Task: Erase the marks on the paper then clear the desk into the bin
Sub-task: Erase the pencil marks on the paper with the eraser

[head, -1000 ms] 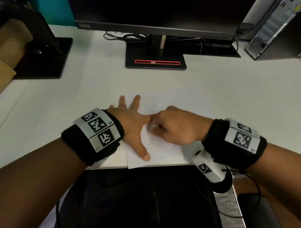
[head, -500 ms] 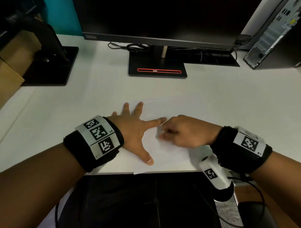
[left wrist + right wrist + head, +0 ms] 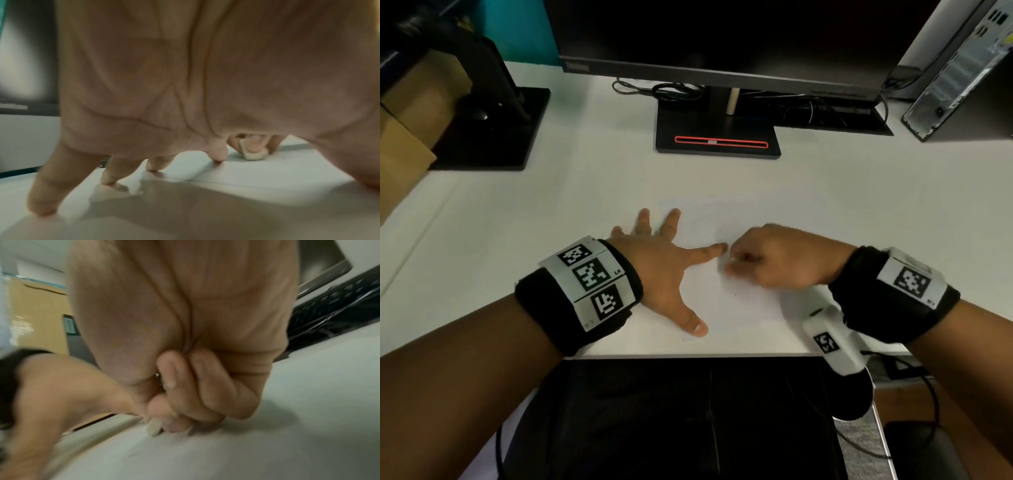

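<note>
A white sheet of paper (image 3: 750, 308) lies on the white desk (image 3: 551, 222) near its front edge, with faint pencil marks (image 3: 709, 219) on its far part. My left hand (image 3: 664, 270) lies flat on the paper's left side, fingers spread, palm pressing down. My right hand (image 3: 763, 260) is curled just right of the left forefinger and pinches a small cream eraser (image 3: 254, 154) against the paper (image 3: 267, 170). The eraser (image 3: 153, 428) pokes out below the thumb and fingertips in the right wrist view. No bin is in view.
A monitor on a black stand (image 3: 717, 137) is at the back centre, with cables (image 3: 664, 90) behind it. Another black stand (image 3: 493, 126) and a cardboard box (image 3: 400, 144) are at the left. A computer tower (image 3: 962, 75) stands at the back right.
My right hand has slid with the eraser a little right and back across the paper, away from the left forefinger. The left hand stays pressed flat.
</note>
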`<act>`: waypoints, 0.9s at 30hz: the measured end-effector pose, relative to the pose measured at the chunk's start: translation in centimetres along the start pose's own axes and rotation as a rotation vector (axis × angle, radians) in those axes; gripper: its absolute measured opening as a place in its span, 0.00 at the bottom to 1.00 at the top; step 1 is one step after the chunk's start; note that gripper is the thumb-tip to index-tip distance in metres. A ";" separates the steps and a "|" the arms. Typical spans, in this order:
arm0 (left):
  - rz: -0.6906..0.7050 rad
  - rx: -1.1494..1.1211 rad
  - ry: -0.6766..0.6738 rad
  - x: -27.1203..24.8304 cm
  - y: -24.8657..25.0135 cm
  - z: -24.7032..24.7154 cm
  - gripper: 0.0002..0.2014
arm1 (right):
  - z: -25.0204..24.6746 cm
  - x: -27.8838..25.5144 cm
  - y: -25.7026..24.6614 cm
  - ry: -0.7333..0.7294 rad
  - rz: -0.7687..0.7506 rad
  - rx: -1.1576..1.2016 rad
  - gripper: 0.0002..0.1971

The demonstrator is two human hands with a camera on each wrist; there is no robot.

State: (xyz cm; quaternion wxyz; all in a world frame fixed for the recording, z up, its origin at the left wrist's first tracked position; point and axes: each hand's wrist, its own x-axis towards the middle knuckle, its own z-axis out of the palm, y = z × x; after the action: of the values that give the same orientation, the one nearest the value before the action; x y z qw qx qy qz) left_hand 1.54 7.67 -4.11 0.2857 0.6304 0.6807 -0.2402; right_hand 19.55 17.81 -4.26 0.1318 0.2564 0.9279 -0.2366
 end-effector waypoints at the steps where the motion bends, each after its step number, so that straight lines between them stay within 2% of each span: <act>1: 0.000 -0.006 -0.001 -0.1 0.0 0.0 0.61 | -0.3 0.2 0.5 0.028 0.028 -0.011 0.20; 4: -0.007 -0.011 -0.008 -0.2 0.0 -0.1 0.61 | 0.4 0.0 -0.9 0.039 -0.080 -0.049 0.18; 6: -0.003 -0.003 -0.009 -0.2 0.1 -0.2 0.61 | 1.1 -0.5 -2.2 -0.054 -0.134 -0.037 0.20; 8: -0.006 0.009 -0.012 -0.2 0.1 -0.2 0.61 | 0.6 -0.3 -1.4 -0.092 -0.099 -0.046 0.20; 11: -0.012 0.010 -0.014 -0.3 0.2 -0.2 0.61 | -0.8 0.7 0.6 -0.001 0.014 -0.038 0.19; 13: -0.015 0.007 -0.017 -0.2 0.2 -0.1 0.61 | -0.4 0.8 0.3 0.048 -0.009 -0.057 0.17; 16: -0.015 0.007 -0.020 -0.2 0.3 -0.2 0.61 | 0.6 0.1 -1.6 -0.062 -0.149 0.004 0.13; 18: -0.018 0.011 -0.028 -0.3 0.3 -0.2 0.61 | 0.1 0.0 -1.3 -0.093 -0.119 0.043 0.19; 21: -0.019 0.012 -0.033 -0.3 0.3 -0.3 0.61 | -0.8 0.9 0.5 0.011 0.022 0.001 0.20; 23: -0.021 0.007 -0.036 -0.4 0.3 -0.3 0.61 | -0.3 0.9 0.2 0.042 0.001 -0.046 0.19; 25: -0.022 0.007 -0.036 -0.3 0.4 -0.4 0.61 | 0.4 0.5 -1.1 -0.017 -0.097 -0.031 0.16; 27: -0.021 0.015 -0.031 -0.3 0.3 -0.4 0.62 | 0.3 0.2 -1.2 -0.092 -0.093 0.001 0.19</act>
State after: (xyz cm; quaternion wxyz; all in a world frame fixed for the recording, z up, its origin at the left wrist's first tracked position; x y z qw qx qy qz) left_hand 1.85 7.77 -3.66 0.2892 0.6214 0.6810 -0.2580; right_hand 18.78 16.77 -4.14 0.1633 0.2018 0.9316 -0.2545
